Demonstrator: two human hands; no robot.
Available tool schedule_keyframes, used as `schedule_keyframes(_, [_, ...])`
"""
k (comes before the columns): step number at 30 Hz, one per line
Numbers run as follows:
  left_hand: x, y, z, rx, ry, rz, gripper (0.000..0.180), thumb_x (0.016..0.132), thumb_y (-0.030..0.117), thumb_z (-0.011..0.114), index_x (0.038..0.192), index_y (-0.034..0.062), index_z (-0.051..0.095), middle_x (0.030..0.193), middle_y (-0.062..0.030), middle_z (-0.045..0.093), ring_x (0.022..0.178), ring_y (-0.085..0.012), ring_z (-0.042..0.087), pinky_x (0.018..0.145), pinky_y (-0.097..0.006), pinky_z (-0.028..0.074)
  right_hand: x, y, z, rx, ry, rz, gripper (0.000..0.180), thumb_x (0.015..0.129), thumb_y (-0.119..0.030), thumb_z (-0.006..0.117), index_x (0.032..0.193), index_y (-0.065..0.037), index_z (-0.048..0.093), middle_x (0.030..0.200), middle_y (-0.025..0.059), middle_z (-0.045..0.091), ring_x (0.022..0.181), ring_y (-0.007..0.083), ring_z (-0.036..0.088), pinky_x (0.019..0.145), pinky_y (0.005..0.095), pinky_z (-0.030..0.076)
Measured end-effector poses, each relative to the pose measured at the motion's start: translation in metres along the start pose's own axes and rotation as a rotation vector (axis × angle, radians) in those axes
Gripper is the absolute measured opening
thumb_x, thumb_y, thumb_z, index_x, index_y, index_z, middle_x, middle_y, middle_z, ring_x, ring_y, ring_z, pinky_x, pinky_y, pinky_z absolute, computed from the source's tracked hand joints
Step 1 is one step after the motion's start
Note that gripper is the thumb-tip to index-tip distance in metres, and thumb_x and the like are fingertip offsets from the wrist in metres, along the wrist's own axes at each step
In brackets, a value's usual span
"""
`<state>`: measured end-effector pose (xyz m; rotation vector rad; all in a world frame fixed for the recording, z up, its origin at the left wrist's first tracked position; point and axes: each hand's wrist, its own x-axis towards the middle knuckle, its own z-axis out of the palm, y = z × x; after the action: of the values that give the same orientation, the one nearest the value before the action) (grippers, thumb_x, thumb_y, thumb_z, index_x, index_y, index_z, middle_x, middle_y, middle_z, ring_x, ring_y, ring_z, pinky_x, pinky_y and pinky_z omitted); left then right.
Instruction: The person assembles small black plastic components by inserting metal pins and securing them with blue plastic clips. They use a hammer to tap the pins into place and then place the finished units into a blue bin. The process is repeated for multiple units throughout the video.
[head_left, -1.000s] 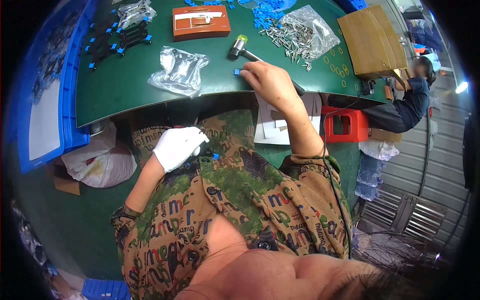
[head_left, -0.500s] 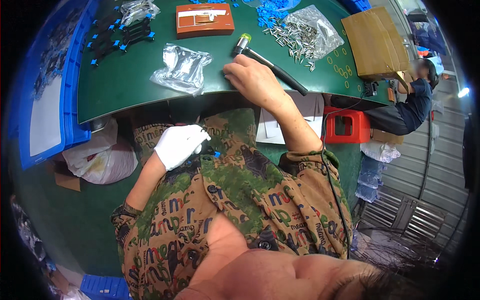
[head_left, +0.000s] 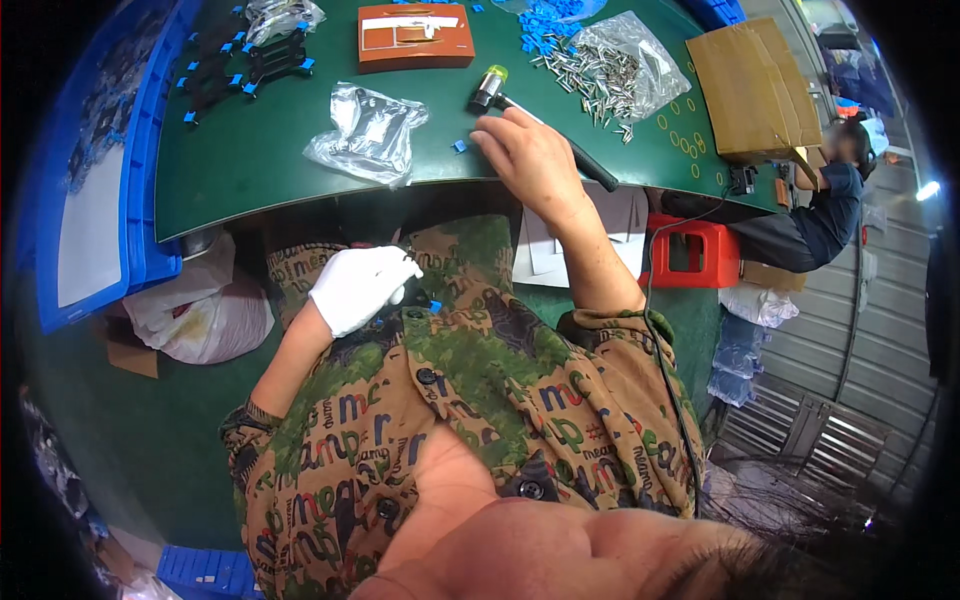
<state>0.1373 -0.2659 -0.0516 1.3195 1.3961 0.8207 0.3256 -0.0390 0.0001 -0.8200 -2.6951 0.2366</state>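
My left hand (head_left: 362,290), in a white glove, is closed at my lap around a dark part, mostly hidden by the glove and the patterned shirt. A blue clip (head_left: 435,307) shows at its edge. Over the table's near edge, my bare right hand (head_left: 537,160) has its fingers partly stretched and apart from the thumb. It lies over the handle of a hammer (head_left: 590,167) with a yellow-green tip; no firm hold is visible. Just left of those fingers lies a small blue clip (head_left: 460,146) on the green table (head_left: 240,170).
Bagged dark parts (head_left: 368,135) lie left of the hammer, beyond them a brown box (head_left: 415,50). Black frames with blue clips (head_left: 278,62) sit far left. Metal pins (head_left: 605,80), blue clips (head_left: 545,35) and a carton (head_left: 755,90) are right. Another person (head_left: 830,215) sits beyond a red stool (head_left: 735,250).
My right hand has moved to the right, uncovering the small blue clip on the table, and now overlaps the hammer handle more. My left hand stays at my lap with its part.
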Motion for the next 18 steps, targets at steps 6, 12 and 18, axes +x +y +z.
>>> schedule_keyframes(6, [0.001, 0.003, -0.001, 0.015, -0.004, -0.018, 0.031, 0.105, 0.027, 0.056, 0.102, 0.0027, 0.076, 0.068, -0.0039, 0.066, 0.060, -0.0117, 0.059, 0.060, -0.029, 0.048, 0.001, -0.010, 0.015, -0.030, 0.000, -0.052, 0.019, 0.094, -0.028, 0.070, 0.096, -0.010, 0.072, 0.085, 0.0076, 0.063, 0.085, 0.0296, 0.066, 0.073, 0.0433, 0.047])
schedule_keyframes(12, [-0.001, 0.004, -0.001, 0.012, -0.001, -0.027, 0.032, 0.104, 0.028, 0.056, 0.103, 0.0022, 0.075, 0.068, -0.0049, 0.066, 0.060, -0.0129, 0.060, 0.062, -0.030, 0.049, 0.004, -0.014, 0.012, 0.008, -0.073, -0.146, 0.018, 0.095, -0.028, 0.069, 0.094, -0.011, 0.072, 0.087, 0.0072, 0.066, 0.085, 0.0301, 0.066, 0.073, 0.0438, 0.046])
schedule_keyframes(18, [-0.003, 0.015, -0.002, 0.082, -0.019, -0.066, 0.031, 0.104, 0.032, 0.056, 0.099, 0.0077, 0.074, 0.072, -0.0091, 0.067, 0.065, -0.0273, 0.065, 0.067, -0.038, 0.053, 0.004, -0.022, 0.002, 0.242, -0.332, -0.218, 0.023, 0.097, -0.028, 0.066, 0.096, -0.005, 0.070, 0.089, 0.0133, 0.068, 0.086, 0.0367, 0.066, 0.076, 0.0466, 0.051])
